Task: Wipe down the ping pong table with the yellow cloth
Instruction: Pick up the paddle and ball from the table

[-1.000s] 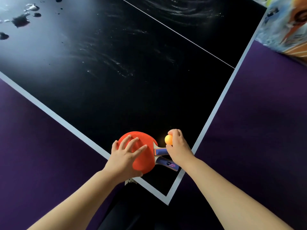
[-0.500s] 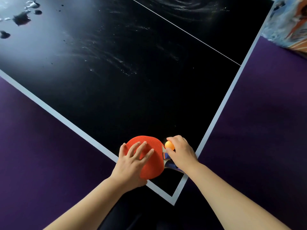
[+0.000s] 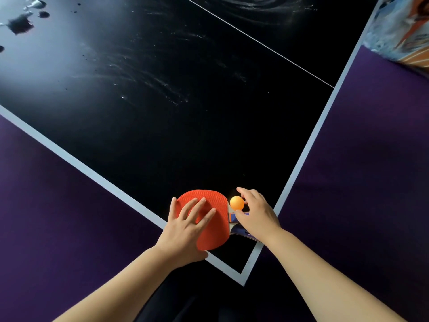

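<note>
So, puddles [image 3: 21, 22]: sitting at the far-left end of the surface [image 3: 162, 135], with smeary streaks across the middle, so I'd say there's plenty left to wipe.
Left hand [image 3: 192, 219]: flat, fingers spread, pressing on the red paddle [image 3: 216, 235] by the near corner, same as a second ago.
Orange ball [image 3: 237, 202]: set down by the paddle's neck now instead of being held up.
Right hand [image 3: 257, 214]: pinch has loosened, fingers arched open beside the ball, gripping nothing as far as I can see.
Yellow cloth: nowhere in my view.
Meaning: gear looks parked in the corner, so I reckon fetching the cloth comes next.
</note>
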The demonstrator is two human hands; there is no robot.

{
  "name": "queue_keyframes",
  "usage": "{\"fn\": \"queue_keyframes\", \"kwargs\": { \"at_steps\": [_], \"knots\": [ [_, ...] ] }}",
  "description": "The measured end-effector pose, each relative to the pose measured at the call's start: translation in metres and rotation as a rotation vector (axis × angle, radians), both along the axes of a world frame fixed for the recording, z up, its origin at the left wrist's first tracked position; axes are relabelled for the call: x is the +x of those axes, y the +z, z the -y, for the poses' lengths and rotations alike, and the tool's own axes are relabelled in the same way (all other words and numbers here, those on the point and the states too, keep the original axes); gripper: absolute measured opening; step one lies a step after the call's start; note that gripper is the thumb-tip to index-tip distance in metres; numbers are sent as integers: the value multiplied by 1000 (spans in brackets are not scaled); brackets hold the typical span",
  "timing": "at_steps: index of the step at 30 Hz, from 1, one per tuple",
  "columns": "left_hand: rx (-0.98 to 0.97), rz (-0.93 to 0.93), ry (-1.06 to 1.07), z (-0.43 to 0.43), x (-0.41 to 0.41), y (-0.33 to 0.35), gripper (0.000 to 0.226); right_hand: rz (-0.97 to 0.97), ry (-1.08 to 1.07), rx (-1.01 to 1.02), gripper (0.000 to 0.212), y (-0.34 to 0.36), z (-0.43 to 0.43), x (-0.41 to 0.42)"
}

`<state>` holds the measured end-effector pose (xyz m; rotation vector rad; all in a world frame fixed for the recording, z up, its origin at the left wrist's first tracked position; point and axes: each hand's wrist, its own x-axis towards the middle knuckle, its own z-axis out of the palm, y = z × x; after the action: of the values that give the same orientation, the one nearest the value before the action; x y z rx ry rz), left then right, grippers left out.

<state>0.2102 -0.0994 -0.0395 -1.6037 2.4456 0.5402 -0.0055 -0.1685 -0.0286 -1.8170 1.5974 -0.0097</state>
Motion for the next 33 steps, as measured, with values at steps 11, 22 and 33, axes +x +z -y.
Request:
{"fn": "queue_keyframes", "kwargs": {
  "at_steps": [11, 22, 33],
  "knots": [
    [-91, -47, -23, 16, -11, 4, 104, 24, -66, 42, 52, 6, 3, -8],
    [-278, -101, -8, 35, -30, 5, 75, -37, -96, -5, 52, 17, 12, -26],
    [-291, -201, 47, 76, -120, 32, 51, -128, -98, -81, 36, 38, 18, -92]
  ]
}}
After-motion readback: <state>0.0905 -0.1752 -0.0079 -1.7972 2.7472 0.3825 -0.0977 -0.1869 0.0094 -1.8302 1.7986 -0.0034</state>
